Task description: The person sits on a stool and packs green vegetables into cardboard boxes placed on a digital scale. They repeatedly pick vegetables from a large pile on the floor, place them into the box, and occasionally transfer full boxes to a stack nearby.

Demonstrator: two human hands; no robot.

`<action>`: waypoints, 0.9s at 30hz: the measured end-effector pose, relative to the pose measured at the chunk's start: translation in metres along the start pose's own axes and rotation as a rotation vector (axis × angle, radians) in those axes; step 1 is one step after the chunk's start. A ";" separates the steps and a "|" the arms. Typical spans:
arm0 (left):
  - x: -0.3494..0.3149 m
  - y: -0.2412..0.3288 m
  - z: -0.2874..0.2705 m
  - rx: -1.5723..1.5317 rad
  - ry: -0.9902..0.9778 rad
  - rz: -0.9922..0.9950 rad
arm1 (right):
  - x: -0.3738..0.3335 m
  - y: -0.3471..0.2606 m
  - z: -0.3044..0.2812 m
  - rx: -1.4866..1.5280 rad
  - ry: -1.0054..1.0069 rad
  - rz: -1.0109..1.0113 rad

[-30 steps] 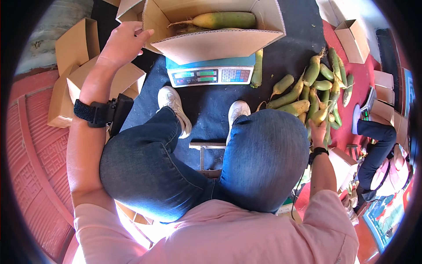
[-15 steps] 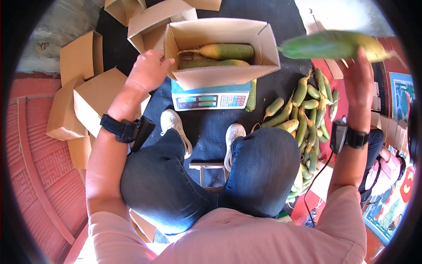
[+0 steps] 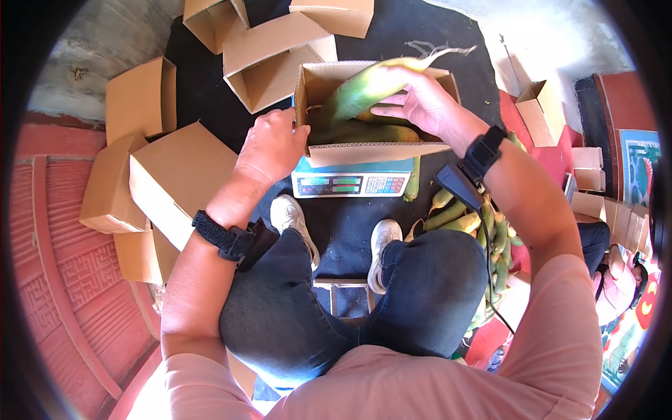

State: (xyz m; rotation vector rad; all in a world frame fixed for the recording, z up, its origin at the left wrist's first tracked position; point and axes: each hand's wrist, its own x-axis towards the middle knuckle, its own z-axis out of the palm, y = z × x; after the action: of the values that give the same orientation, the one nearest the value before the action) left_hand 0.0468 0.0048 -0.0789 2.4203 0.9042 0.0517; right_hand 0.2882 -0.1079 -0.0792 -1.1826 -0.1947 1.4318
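Observation:
A long green radish (image 3: 357,91), pale toward its rooty end, slants down into an open cardboard box (image 3: 381,152). My right hand (image 3: 423,105) holds it near the pale end, thumb on the far side and fingers partly spread beneath. More green radishes (image 3: 371,131) lie inside the box, partly hidden by the held one and the near wall. My left hand (image 3: 273,143) is closed at the box's left edge, its thumb against the cardboard. Under the box stands a blue and white digital scale (image 3: 353,183) with a keypad and lit displays.
A heap of green radishes (image 3: 498,245) lies right of my knees, and another radish (image 3: 413,180) beside the scale. Several empty cardboard boxes (image 3: 183,175) stand to the left and at the back (image 3: 280,59). A person (image 3: 616,280) sits at the far right.
My right hand has swung the radish from the far right into the box, its green end now pointing down. My left hand stays at the box's left edge. The whole view has shifted slightly.

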 end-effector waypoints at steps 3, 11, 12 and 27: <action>-0.001 0.000 0.001 -0.019 -0.001 0.002 | -0.005 0.005 -0.012 -0.316 0.203 0.036; -0.002 0.001 -0.006 -0.079 -0.033 -0.075 | -0.038 -0.034 -0.013 -1.726 0.169 -0.276; -0.002 0.002 -0.005 -0.081 -0.036 -0.078 | -0.034 -0.036 -0.009 -2.042 0.105 -0.501; 0.007 -0.003 0.002 -0.035 -0.026 -0.022 | 0.040 0.010 0.002 -2.465 -0.386 -0.062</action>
State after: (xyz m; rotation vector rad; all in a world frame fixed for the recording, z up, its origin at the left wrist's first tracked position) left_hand 0.0502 0.0102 -0.0830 2.3729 0.9106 0.0279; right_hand 0.2892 -0.0768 -0.1060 -2.4328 -2.7304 0.6896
